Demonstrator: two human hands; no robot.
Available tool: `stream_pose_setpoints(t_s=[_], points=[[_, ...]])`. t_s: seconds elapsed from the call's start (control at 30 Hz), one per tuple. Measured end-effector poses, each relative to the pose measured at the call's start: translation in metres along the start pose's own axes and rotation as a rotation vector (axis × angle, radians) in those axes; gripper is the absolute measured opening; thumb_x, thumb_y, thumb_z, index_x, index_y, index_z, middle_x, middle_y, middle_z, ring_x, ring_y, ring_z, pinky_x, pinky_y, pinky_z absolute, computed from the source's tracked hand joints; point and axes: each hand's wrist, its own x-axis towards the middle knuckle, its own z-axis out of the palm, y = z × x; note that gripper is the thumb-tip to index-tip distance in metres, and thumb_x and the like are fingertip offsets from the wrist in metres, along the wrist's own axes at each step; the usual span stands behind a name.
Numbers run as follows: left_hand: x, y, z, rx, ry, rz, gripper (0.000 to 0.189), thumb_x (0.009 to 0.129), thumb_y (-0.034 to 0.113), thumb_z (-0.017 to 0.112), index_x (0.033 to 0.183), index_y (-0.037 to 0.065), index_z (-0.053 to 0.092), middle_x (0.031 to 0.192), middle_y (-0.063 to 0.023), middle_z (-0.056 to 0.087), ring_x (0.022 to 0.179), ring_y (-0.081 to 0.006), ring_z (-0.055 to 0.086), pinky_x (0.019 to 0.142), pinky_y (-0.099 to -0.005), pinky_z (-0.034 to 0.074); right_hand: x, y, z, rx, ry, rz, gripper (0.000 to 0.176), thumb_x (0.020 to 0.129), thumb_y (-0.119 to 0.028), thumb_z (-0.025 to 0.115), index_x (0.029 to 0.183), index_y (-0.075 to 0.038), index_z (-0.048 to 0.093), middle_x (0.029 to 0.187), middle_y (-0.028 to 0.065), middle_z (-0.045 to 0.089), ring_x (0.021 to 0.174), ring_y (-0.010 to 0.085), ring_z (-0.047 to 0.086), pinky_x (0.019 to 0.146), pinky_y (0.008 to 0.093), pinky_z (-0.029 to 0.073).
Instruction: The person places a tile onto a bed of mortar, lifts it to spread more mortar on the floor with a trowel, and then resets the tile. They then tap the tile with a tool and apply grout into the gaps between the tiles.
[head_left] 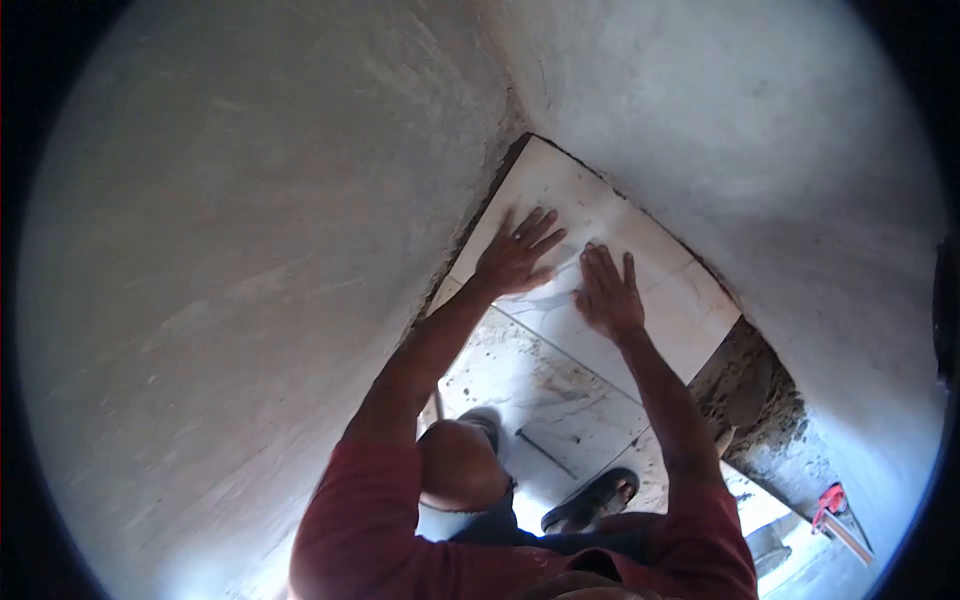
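Observation:
A large white floor tile with grey marble veins (665, 270) lies in the corner between two walls. My left hand (515, 255) rests on it with the fingers spread, toward the tile's left side. Flat near the middle of the same tile is my right hand (610, 292), its fingers stretched out and the thumb apart. Neither hand holds anything. A straight seam separates this tile from the dusty veined tiles (530, 375) nearer to me. Narrow dark gaps show between the tile's far edges and the walls.
Bare plastered walls rise on the left (260, 260) and right (760, 130). Rough mortar or soil (745, 375) fills the spot right of the tile. A thin dark rod (546, 454) lies near my sandalled foot (595, 500). A red-handled tool (831, 500) lies at lower right.

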Motion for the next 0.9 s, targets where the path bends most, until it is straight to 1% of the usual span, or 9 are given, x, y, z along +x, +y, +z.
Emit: stream_pose_setpoints(t_s=[0.07,0.2,0.37,0.43,0.53,0.63,0.73,0.87,0.9], points=[[-0.013,0.011,-0.010,-0.077,-0.009,0.010,0.067,0.080,0.046,0.053,0.136,0.015,0.034,0.145,-0.0158,0.019,0.136,-0.0283,0.014,0.107,-0.0542,0.003,-0.012,-0.011,-0.006,-0.055,0.024,-0.013,0.063,0.086,-0.041,0.043,0.134,-0.002,0.032,0.144,0.0092,0.023,0.136,0.0207,0.016,0.108,0.0526,0.009],[-0.007,0.012,-0.007,-0.077,-0.034,-0.042,0.074,0.078,0.050,0.054,0.139,0.016,0.027,0.146,-0.0146,0.016,0.135,-0.0295,0.015,0.107,-0.0539,0.003,-0.011,-0.011,-0.009,0.018,0.060,0.007,0.061,0.084,-0.037,0.049,0.133,-0.004,0.034,0.143,0.0092,0.026,0.134,0.0216,0.019,0.107,0.0538,0.012],[-0.006,0.011,0.002,0.025,-0.051,-0.050,0.065,0.083,0.048,0.048,0.137,0.017,0.030,0.146,-0.0117,0.018,0.135,-0.0274,0.016,0.107,-0.0553,0.007,-0.019,-0.006,-0.010,0.038,-0.015,0.001,0.059,0.086,-0.037,0.047,0.134,-0.006,0.033,0.144,0.0090,0.024,0.135,0.0230,0.018,0.107,0.0541,0.012],[-0.005,0.011,0.007,0.056,-0.048,-0.053,0.064,0.084,0.048,0.047,0.138,0.017,0.030,0.146,-0.0112,0.017,0.135,-0.0269,0.016,0.107,-0.0551,0.007,-0.028,-0.001,-0.006,-0.045,0.109,-0.143,0.054,0.085,-0.041,0.047,0.131,-0.012,0.040,0.139,0.0079,0.033,0.129,0.0259,0.027,0.102,0.0560,0.021],[-0.009,0.012,0.011,0.095,-0.019,-0.057,0.058,0.089,0.046,0.040,0.139,0.020,0.027,0.148,-0.0081,0.013,0.136,-0.0246,0.014,0.107,-0.0543,0.005,-0.071,0.002,-0.008,0.001,-0.014,-0.224,0.053,0.086,-0.041,0.048,0.133,-0.018,0.038,0.142,0.0053,0.028,0.131,0.0254,0.024,0.103,0.0564,0.017],[-0.010,0.013,0.013,0.161,-0.008,-0.058,0.057,0.090,0.047,0.033,0.140,0.021,0.025,0.148,-0.0067,0.012,0.136,-0.0244,0.012,0.107,-0.0544,0.005,-0.119,0.002,-0.010,-0.009,-0.116,-0.163,0.055,0.086,-0.041,0.049,0.135,-0.021,0.035,0.145,0.0026,0.023,0.133,0.0251,0.020,0.105,0.0556,0.014],[-0.014,0.016,0.018,0.141,0.041,-0.079,0.058,0.089,0.043,0.040,0.140,0.019,0.025,0.148,-0.0084,0.012,0.136,-0.0254,0.014,0.107,-0.0544,0.007,-0.157,0.006,-0.011,0.033,-0.162,-0.012,0.056,0.086,-0.041,0.049,0.136,-0.022,0.032,0.146,0.0007,0.019,0.135,0.0252,0.016,0.106,0.0556,0.014],[-0.023,0.028,0.027,0.260,0.050,-0.171,0.058,0.089,0.046,0.038,0.140,0.021,0.024,0.148,-0.0084,0.013,0.136,-0.0284,0.014,0.105,-0.0578,0.010,-0.215,0.035,0.016,0.152,0.010,0.145,0.059,0.081,-0.027,0.055,0.133,-0.008,0.035,0.143,0.0125,0.025,0.130,0.0304,0.026,0.105,0.0474,0.023],[-0.031,0.030,0.033,0.226,0.097,-0.161,0.058,0.090,0.045,0.038,0.140,0.020,0.024,0.148,-0.0093,0.012,0.136,-0.0289,0.014,0.105,-0.0578,0.010,-0.226,0.038,0.015,0.205,0.139,0.201,0.054,0.077,-0.021,0.055,0.126,-0.002,0.040,0.134,0.0214,0.034,0.123,0.0349,0.035,0.101,0.0431,0.031]])
